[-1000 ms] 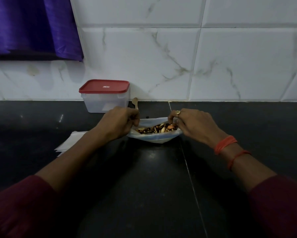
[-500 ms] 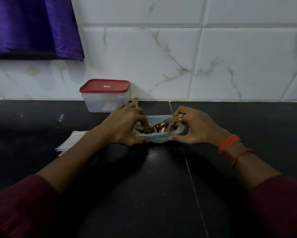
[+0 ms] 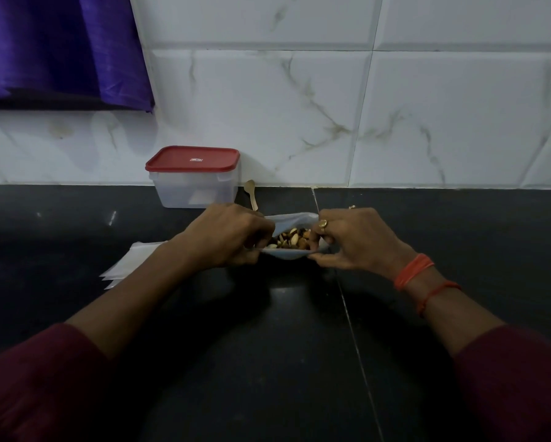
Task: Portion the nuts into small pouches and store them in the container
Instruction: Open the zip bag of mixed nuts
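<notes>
A clear plastic bag (image 3: pixel 294 220) of mixed nuts (image 3: pixel 291 240) rests on the black counter in front of me. My left hand (image 3: pixel 226 234) pinches the bag's left rim and my right hand (image 3: pixel 350 239), with a ring on one finger, pinches its right rim, holding the mouth apart. A small stack of flat clear pouches (image 3: pixel 124 263) lies left of my left forearm. Behind the bag, against the wall, stands a clear container (image 3: pixel 193 189) closed with a red lid (image 3: pixel 192 158). A small wooden spoon (image 3: pixel 251 193) sits between the container and the bag.
The black counter (image 3: pixel 283 346) has a seam running from the wall toward me right of centre. A white marbled tile wall (image 3: pixel 363 116) closes off the back. Purple cloth (image 3: pixel 57 49) hangs at the upper left.
Both hands shifted their grip on the bag's rim, first closing in around it, then spreading its mouth wider. The bag stays in the same spot.
</notes>
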